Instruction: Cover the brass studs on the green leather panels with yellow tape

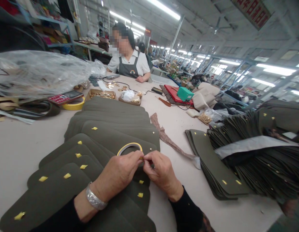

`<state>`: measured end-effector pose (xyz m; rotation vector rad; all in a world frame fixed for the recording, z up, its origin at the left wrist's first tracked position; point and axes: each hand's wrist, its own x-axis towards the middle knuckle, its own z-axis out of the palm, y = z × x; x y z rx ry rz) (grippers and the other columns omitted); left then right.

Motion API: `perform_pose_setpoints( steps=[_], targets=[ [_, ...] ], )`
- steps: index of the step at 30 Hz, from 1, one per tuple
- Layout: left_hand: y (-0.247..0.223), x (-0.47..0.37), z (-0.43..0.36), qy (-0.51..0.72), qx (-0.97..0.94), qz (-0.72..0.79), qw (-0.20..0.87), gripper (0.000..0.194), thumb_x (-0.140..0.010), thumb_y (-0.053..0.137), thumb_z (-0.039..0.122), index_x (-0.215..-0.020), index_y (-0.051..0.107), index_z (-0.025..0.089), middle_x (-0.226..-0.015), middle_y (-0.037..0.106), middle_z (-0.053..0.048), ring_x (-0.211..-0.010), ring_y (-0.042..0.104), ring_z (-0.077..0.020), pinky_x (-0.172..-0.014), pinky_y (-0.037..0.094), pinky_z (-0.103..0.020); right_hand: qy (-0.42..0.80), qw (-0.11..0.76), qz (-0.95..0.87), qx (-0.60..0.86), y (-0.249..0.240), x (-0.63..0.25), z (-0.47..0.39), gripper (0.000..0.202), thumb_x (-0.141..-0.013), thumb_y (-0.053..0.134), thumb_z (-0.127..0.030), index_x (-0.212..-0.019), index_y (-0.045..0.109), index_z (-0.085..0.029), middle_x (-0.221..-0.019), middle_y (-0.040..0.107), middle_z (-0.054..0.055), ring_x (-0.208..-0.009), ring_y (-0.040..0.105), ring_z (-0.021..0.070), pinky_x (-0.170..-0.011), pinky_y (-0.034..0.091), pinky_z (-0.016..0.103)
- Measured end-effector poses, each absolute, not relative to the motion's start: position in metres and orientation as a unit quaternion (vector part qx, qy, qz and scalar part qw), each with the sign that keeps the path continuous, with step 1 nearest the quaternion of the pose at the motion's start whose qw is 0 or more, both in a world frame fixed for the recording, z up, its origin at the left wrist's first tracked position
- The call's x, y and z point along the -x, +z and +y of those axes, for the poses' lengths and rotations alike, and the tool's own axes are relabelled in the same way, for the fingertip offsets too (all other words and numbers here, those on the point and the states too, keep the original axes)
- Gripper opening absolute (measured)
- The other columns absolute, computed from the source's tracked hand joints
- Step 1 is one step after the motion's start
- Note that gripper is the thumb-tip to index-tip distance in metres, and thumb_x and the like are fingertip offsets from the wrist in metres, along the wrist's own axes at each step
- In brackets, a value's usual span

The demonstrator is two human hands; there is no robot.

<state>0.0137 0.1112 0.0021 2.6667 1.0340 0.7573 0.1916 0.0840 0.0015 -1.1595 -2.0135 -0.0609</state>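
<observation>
My left hand, with a silver bracelet at the wrist, is closed on a roll of yellow tape. Thumb and fingers of my right hand pinch at the tape's edge, touching the left fingertips; the bit between them is mostly hidden. Both hands are above overlapping dark olive panels fanned out across the table. Small yellow tape pieces stick to several of them. Small metal studs show on panels near the right edge.
At right stand stacked olive panels, some wrapped with a pale band. A brown fabric strip lies between. Behind are boxes of gold hardware, a wider yellow tape roll and a green box. A co-worker sits across the table.
</observation>
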Motion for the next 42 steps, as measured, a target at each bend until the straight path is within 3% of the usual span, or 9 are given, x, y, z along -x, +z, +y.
perform_pose_setpoints(
  steps=[3,8,11,18,26,30,36,39,42],
  targets=[
    [0.003,-0.015,0.110,0.264,-0.892,0.356,0.089,0.017,-0.097,0.039,0.018,-0.089,0.054,0.020,-0.076,0.061,0.001,-0.067,0.062,-0.0142,-0.058,0.045,-0.024,0.021,0.430,-0.761,0.485,0.005,-0.187,0.080,0.016,-0.081,0.049,-0.010,-0.075,0.062,-0.019,-0.065,0.061,0.001,-0.058,0.056,0.0137,-0.057,0.045,0.025],
    [0.003,-0.019,0.106,0.336,-0.891,0.305,0.029,0.020,-0.095,0.039,0.013,-0.081,0.052,0.019,-0.069,0.054,0.001,-0.060,0.054,-0.0131,-0.054,0.040,-0.024,0.341,0.504,-0.549,0.572,0.005,-0.181,0.082,0.011,-0.077,0.059,-0.023,-0.068,0.062,-0.018,-0.054,0.059,-0.003,-0.044,0.053,0.0105,-0.042,0.043,0.020],
    [0.004,-0.023,0.105,0.335,-0.895,0.293,0.018,0.019,-0.094,0.041,0.012,-0.080,0.051,0.020,-0.069,0.054,0.001,-0.061,0.053,-0.0140,-0.057,0.041,-0.026,0.427,0.518,-0.459,0.582,-0.001,-0.192,0.092,0.016,-0.073,0.065,-0.031,-0.070,0.063,-0.015,-0.050,0.058,-0.004,-0.039,0.053,0.0098,-0.039,0.042,0.019],
    [-0.001,-0.027,0.112,0.145,-0.924,0.352,0.020,0.009,-0.089,0.053,0.010,-0.090,0.054,0.020,-0.088,0.061,-0.003,-0.082,0.055,-0.0221,-0.068,0.048,-0.033,0.385,0.472,-0.484,0.629,-0.011,-0.225,0.106,0.027,-0.077,0.066,-0.040,-0.077,0.068,-0.013,-0.057,0.061,-0.001,-0.043,0.054,0.0095,-0.043,0.043,0.020],
    [-0.006,-0.028,0.110,0.108,-0.925,0.361,0.054,0.008,-0.092,0.049,0.014,-0.089,0.054,0.019,-0.088,0.059,-0.003,-0.082,0.052,-0.0217,-0.070,0.048,-0.034,0.157,0.353,-0.640,0.664,-0.015,-0.210,0.108,0.017,-0.083,0.055,-0.020,-0.074,0.070,-0.017,-0.071,0.070,0.003,-0.065,0.063,0.0162,-0.064,0.045,0.026],
    [-0.005,-0.028,0.110,0.101,-0.924,0.363,0.055,0.009,-0.093,0.048,0.014,-0.088,0.054,0.019,-0.087,0.058,-0.003,-0.082,0.052,-0.0213,-0.069,0.047,-0.033,0.109,0.316,-0.665,0.668,-0.019,-0.207,0.112,0.017,-0.084,0.053,-0.017,-0.073,0.066,-0.018,-0.072,0.070,0.004,-0.064,0.063,0.0168,-0.062,0.044,0.026],
    [-0.005,-0.027,0.110,0.108,-0.921,0.372,0.048,0.009,-0.092,0.048,0.012,-0.090,0.054,0.019,-0.090,0.058,-0.004,-0.082,0.051,-0.0206,-0.069,0.046,-0.032,0.114,0.354,-0.630,0.682,-0.017,-0.215,0.108,0.027,-0.085,0.059,-0.023,-0.112,0.058,-0.017,-0.061,0.064,-0.003,-0.059,0.063,0.0173,-0.061,0.045,0.026],
    [-0.007,-0.024,0.111,0.116,-0.919,0.374,0.039,0.011,-0.090,0.048,0.010,-0.090,0.054,0.019,-0.091,0.057,-0.004,-0.085,0.051,-0.0221,-0.070,0.046,-0.033,0.084,0.370,-0.676,0.632,-0.016,-0.223,0.101,0.011,-0.089,0.055,-0.022,-0.094,0.063,-0.018,-0.074,0.067,0.001,-0.066,0.063,0.0161,-0.065,0.046,0.026],
    [-0.010,-0.023,0.111,0.119,-0.919,0.375,0.022,0.011,-0.089,0.048,0.009,-0.089,0.054,0.019,-0.089,0.057,-0.004,-0.084,0.051,-0.0229,-0.071,0.045,-0.035,0.037,0.326,-0.749,0.576,-0.017,-0.225,0.099,0.017,-0.091,0.050,-0.018,-0.087,0.066,-0.018,-0.082,0.067,0.005,-0.076,0.063,0.0178,-0.073,0.047,0.027]
  ],
)
